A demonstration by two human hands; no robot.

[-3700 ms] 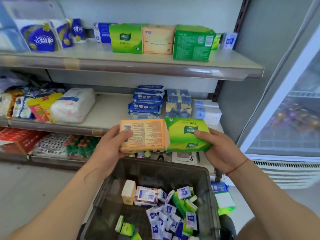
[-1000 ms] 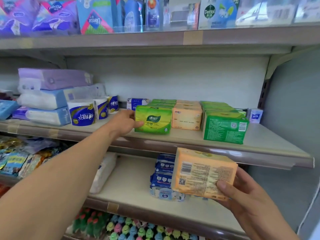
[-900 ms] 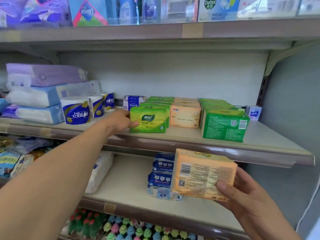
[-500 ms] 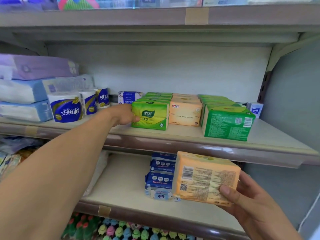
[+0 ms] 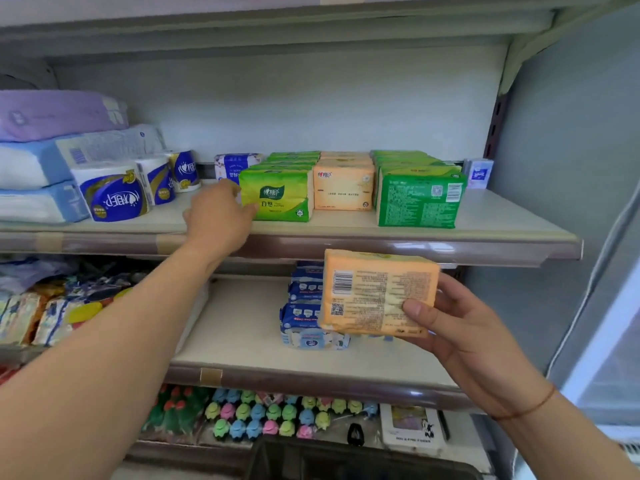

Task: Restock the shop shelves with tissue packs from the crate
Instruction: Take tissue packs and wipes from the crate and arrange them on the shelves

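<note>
Stocking the shelf is the step in hand, Jo. The left hand [image 5: 220, 220] is up at the tissue shelf [image 5: 346, 245], against the left end of the light green tissue pack [image 5: 277, 195] at the front of its row.

Gripping it or just nudging, Sam?

Can't tell, that hand's blurred. One fingertip touches the pack's front corner and the rest lie by its side. The pack sits on the board, so I'd call that one as good as placed.

And the right hand [image 5: 464, 330]?

Clamped on the orange tissue pack [image 5: 374, 292], thumb across the printed face, fingers tucked behind. It's in the air below the shelf lip, in front of the lower shelf [image 5: 242, 341], barcode side toward us.

Where does it go?

My guess is the orange row [image 5: 343, 185], just right of the light green one, with the dark green packs [image 5: 415, 202] on its far side. That row sits a touch further back than its neighbours, with bare board in front.

So the next move?

Lift the pack above the lip, stand it on its long edge and slide it back to meet the front orange pack, between the green rows. The left hand should clear off first. The crate [image 5: 346, 459] is down at the bottom with only its dark rim showing, so I can't say what's left inside.
</note>
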